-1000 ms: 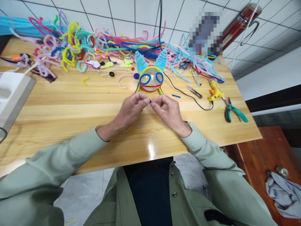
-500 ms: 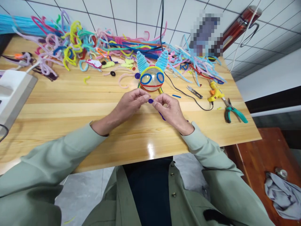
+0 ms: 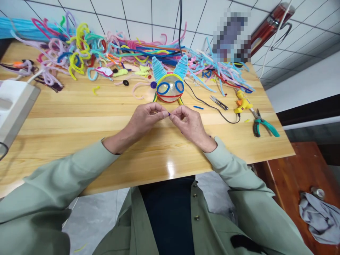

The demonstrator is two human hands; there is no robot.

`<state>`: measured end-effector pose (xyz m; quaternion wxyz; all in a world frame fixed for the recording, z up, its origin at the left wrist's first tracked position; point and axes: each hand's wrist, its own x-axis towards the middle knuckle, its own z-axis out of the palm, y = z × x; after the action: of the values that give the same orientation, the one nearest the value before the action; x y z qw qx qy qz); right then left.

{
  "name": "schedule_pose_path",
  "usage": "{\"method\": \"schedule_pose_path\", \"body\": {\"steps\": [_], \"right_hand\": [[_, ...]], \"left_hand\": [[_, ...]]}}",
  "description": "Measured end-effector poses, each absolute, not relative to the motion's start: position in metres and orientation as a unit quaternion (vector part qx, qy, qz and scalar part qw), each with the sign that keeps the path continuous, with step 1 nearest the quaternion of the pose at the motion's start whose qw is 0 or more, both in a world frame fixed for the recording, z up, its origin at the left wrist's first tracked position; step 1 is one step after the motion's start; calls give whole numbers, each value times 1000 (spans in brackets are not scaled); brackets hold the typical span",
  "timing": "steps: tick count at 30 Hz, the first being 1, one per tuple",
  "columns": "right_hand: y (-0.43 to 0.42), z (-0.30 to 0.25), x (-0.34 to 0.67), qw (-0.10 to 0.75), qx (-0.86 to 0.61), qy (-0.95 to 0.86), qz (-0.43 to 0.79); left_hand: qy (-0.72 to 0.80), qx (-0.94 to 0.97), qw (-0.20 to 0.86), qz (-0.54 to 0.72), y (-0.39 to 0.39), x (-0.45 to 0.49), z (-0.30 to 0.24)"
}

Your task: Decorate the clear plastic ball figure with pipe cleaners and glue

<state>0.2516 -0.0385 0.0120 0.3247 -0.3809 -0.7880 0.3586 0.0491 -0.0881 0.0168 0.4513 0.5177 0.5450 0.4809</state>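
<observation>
Near the middle of the wooden counter (image 3: 79,117), the person's left hand (image 3: 145,120) and right hand (image 3: 190,124) met fingertip to fingertip, both pinched shut on a small dark-blue pipe cleaner piece (image 3: 169,113). Only a speck of it showed between the two grips; the rest was hidden inside the fingers. Held that tightly and that close together, the piece looked as though it was being rolled or twisted, a job that seemed to need both thumbs and forefingers working against each other. Wrists rested low on the counter, probably to steady such fine work.

Just beyond the hands stood a pipe-cleaner figure (image 3: 169,86) with a clear round body, blue ringed eyes and two light-blue coiled ears, kept within easy reach. A tangled heap of coloured pipe cleaners (image 3: 87,49) lay along the far edge. To the right, set apart from the working spot, were small snips (image 3: 219,103), a yellow glue gun (image 3: 242,102) with its black cord, and teal-handled pliers (image 3: 261,124).

Half a second earlier, a rounder blue coil had shown between the fingertips and a blue tail trailed under the right palm. Now the tail was out of sight, the fingertips had closed up, and only the tip showed.
</observation>
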Motion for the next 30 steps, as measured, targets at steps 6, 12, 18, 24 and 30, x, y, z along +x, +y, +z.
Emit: {"method": "schedule_pose_path", "body": {"steps": [6,12,18,24,30], "right_hand": [[-46,6,242,368,-394,-752,379],[-45,9,241,375,-393,-739,398],[-40,17,247,355,-399,-779,330],[-41,13,249,296,-377,-839,258],[-39,6,252,304,-349,-859,219]], "left_hand": [[481,346,551,587,-94,72,10],[451,292,610,582,-97,80,10],[522,500,468,509,-83,48,17],[527,696,302,384,-80,38,21],[551,712,273,339,-80,39,22]]}}
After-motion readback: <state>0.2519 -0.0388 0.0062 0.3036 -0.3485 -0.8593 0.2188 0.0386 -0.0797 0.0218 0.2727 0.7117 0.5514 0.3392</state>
